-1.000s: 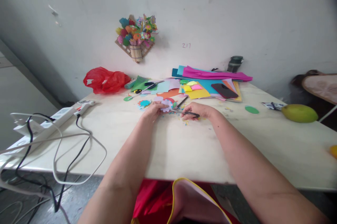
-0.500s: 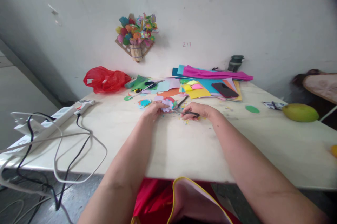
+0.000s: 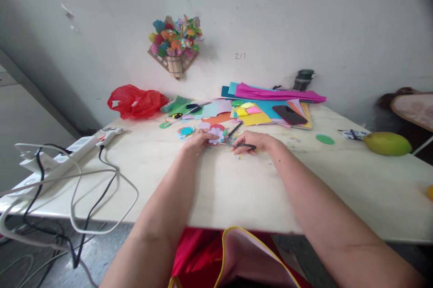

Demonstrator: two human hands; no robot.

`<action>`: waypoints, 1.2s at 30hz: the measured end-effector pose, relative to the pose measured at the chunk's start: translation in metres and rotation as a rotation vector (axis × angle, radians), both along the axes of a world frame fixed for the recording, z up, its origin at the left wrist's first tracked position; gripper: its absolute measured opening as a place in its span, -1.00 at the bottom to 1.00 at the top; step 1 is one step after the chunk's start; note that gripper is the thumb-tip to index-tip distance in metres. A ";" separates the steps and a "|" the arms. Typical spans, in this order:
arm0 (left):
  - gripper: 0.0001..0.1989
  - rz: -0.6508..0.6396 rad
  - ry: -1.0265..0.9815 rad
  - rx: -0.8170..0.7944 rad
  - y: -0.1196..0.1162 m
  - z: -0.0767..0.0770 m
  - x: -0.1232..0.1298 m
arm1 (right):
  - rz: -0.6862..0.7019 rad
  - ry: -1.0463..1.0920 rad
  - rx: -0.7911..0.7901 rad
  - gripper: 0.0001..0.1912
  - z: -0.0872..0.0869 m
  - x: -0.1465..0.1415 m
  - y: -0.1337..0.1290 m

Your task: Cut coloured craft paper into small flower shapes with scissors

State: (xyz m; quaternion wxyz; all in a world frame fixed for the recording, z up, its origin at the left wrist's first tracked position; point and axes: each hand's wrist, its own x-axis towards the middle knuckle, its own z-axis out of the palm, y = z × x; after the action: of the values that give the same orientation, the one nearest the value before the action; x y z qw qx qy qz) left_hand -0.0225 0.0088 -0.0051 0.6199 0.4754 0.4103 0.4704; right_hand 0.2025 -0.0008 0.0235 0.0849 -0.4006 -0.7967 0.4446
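Between the fingers of my left hand (image 3: 199,139) is a pale lilac paper flower (image 3: 215,134) with a scalloped edge. My right hand (image 3: 249,143) is closed around the dark handles of a pair of scissors (image 3: 251,146), whose blades point left and meet the lower edge of the flower. Just behind lie a red scalloped paper piece and a black, pen-like stick (image 3: 235,130). To the left of my left hand is a blue paper flower (image 3: 186,131). Small paper scraps are scattered under and around both hands.
Coloured paper sheets (image 3: 264,110), a dark phone (image 3: 289,115) and second scissors (image 3: 198,107) lie toward the wall. A red plastic bag (image 3: 135,102) sits back left. Power strips with cables (image 3: 81,143) line the left edge. A green-yellow fruit (image 3: 387,144) lies far right.
Both hands stay in nearly the same place, with the flower and scissors still held. The lilac flower has turned slightly against the blades; the whole view has shifted a little.
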 end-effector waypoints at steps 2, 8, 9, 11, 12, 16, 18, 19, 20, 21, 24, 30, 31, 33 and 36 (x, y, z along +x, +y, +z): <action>-0.84 0.006 -0.001 0.001 0.000 0.000 0.000 | -0.009 -0.004 0.000 -0.57 0.000 0.000 0.000; -0.83 0.005 -0.018 -0.008 -0.001 0.001 0.000 | -0.028 0.003 -0.008 -0.60 0.001 -0.001 -0.002; -0.83 0.005 -0.021 -0.008 -0.001 0.001 0.000 | -0.037 0.000 -0.011 -0.61 0.002 -0.002 -0.003; -0.84 0.002 -0.020 -0.009 -0.001 0.001 0.000 | -0.063 -0.005 -0.023 -0.63 0.004 -0.003 -0.006; -0.85 -0.003 -0.021 -0.009 -0.001 0.000 0.000 | -0.081 -0.004 -0.030 -0.63 0.004 -0.004 -0.007; -0.88 -0.013 -0.031 -0.009 0.000 -0.001 -0.001 | -0.122 0.020 -0.034 -0.65 0.003 -0.006 -0.010; -0.88 0.004 -0.024 -0.005 0.001 -0.001 -0.001 | -0.121 0.035 -0.024 -0.65 0.000 -0.006 -0.009; -0.87 0.013 -0.020 -0.002 0.001 -0.001 -0.001 | -0.117 0.040 -0.018 -0.65 -0.001 -0.006 -0.008; -0.87 0.022 -0.017 0.003 0.002 -0.001 -0.002 | -0.116 0.040 -0.012 -0.64 -0.002 -0.005 -0.008; -0.87 0.030 -0.017 0.006 0.003 -0.002 -0.002 | -0.114 0.035 -0.005 -0.62 -0.002 -0.005 -0.007; -0.88 0.060 -0.058 0.018 0.006 -0.004 -0.002 | -0.092 -0.010 -0.002 -0.57 -0.004 -0.004 -0.004; -0.83 0.146 -0.174 0.054 0.007 -0.006 -0.004 | -0.085 0.015 -0.115 -0.62 -0.004 -0.002 -0.003; -0.82 0.166 -0.177 0.037 0.007 -0.005 -0.004 | -0.091 0.032 -0.132 -0.66 -0.004 -0.001 -0.003; -0.79 0.206 -0.200 0.026 0.006 -0.004 -0.005 | -0.101 0.048 -0.140 -0.71 -0.003 0.001 -0.003; -0.81 0.273 -0.278 0.078 0.008 -0.003 -0.005 | -0.105 0.058 -0.101 -0.71 -0.004 0.006 -0.001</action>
State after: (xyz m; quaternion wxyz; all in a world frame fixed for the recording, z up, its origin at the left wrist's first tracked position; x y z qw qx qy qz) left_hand -0.0271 0.0164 -0.0082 0.5820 0.3696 0.3630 0.6268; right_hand 0.2086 -0.0022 0.0194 0.1106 -0.4327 -0.7483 0.4906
